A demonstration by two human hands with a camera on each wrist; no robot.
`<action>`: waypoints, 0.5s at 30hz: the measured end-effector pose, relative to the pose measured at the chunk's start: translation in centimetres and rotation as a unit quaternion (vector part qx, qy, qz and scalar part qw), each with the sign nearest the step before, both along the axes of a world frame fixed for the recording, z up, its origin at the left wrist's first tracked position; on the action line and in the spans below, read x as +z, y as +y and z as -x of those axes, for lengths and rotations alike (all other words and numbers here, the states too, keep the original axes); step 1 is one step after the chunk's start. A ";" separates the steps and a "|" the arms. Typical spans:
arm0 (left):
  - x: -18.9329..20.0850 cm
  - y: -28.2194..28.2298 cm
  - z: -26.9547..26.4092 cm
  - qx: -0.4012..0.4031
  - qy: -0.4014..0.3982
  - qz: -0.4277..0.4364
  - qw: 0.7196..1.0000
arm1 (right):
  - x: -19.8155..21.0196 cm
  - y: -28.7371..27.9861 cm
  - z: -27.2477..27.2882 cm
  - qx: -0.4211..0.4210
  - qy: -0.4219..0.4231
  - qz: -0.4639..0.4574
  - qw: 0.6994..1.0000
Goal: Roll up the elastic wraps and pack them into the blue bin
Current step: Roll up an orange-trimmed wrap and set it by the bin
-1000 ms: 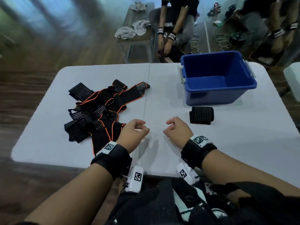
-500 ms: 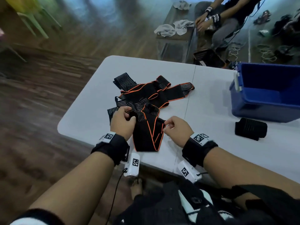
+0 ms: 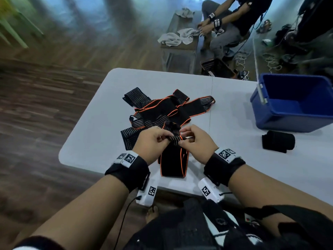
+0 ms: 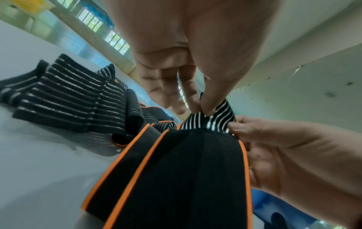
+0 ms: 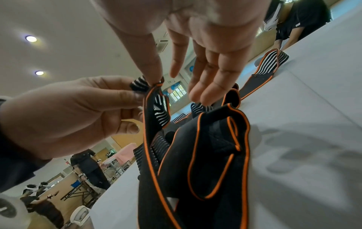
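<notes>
Both hands meet over the near edge of the white table [image 3: 93,141]. Left hand [image 3: 153,143] pinches the striped end of one elastic wrap [image 3: 173,157] between thumb and forefinger; the left wrist view shows the pinch plainly, remaining fingers loosely curled behind. Right hand [image 3: 196,143] grips the same striped end from the other side, thumb tip on its orange-piped corner (forefinger side hidden behind the fabric), other fingers extended and relaxed. The wrap's black, orange-edged length hangs from the pinch and lies folded on the table toward the person.

Just beyond the hands: the pile of unrolled wraps [image 3: 162,109], tangled, striped ends splayed outward.

Blue bin [image 3: 295,112] sits at the table's far right, well apart from the pile. One rolled wrap [image 3: 278,143] lies on the table just in front of the bin, outside it.
</notes>
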State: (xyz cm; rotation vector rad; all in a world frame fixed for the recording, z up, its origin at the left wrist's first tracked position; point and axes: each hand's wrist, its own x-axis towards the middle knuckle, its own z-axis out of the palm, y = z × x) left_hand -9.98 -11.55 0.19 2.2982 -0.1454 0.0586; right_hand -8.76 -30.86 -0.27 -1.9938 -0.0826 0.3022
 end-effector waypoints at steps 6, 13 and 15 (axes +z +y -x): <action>0.8 -0.5 -1.4 0.003 0.031 0.109 0.994 | 0.3 0.8 0.0 -0.063 -0.031 0.000 0.998; 0.2 -0.2 -6.7 0.004 0.041 -0.066 0.997 | 0.6 -2.1 0.9 -0.204 -0.027 -0.013 0.979; -0.6 -0.6 -8.3 -0.017 0.070 -0.133 0.989 | 0.7 -2.9 1.2 -0.225 -0.034 -0.013 0.974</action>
